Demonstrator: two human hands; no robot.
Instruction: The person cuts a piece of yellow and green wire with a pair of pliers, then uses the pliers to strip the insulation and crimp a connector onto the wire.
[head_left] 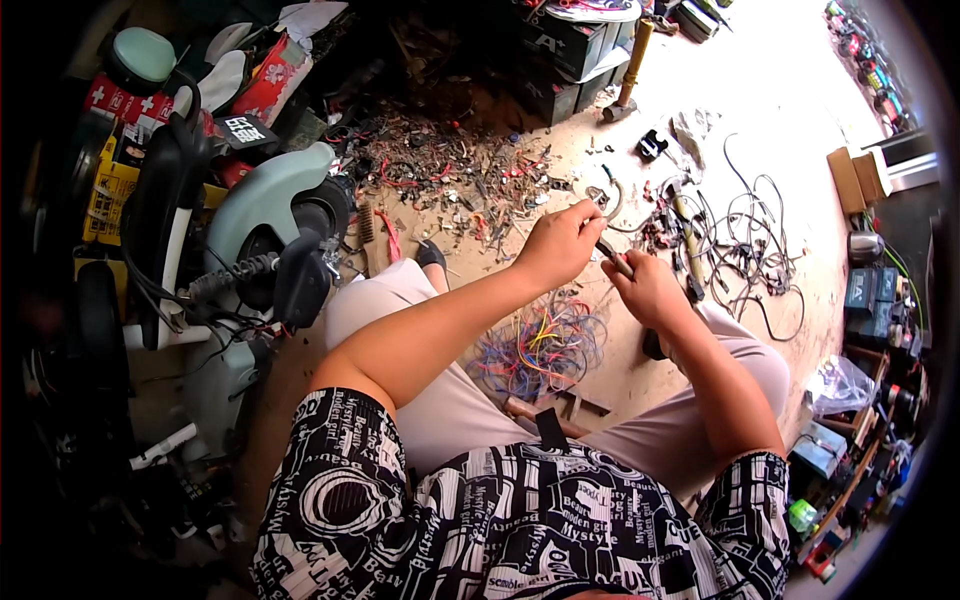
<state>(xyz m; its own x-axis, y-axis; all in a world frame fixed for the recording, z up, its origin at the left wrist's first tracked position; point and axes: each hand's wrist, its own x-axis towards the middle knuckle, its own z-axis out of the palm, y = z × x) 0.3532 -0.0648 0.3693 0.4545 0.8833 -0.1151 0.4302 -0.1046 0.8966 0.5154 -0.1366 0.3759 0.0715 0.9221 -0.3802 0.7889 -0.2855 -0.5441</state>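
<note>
My left hand (566,243) is closed in a pinch on a grey cable (616,200), whose free end curves up and away beyond the fingertips. My right hand (647,290), just to the right and slightly nearer, is closed around a short, narrow tool (614,259) with a dark front part. The tool's tip reaches toward the left fingers, and I cannot make out its exact kind. Below both hands, between my legs, lies a loose heap of thin coloured wires (540,345).
Scrap bits (450,180) cover the floor ahead. A tangle of black cables (755,235) spreads at right. A hammer (630,75) stands beside stacked dark batteries (560,65) at the back. A pale green scooter (235,215) fills the left; shelved parts (850,430) line the right.
</note>
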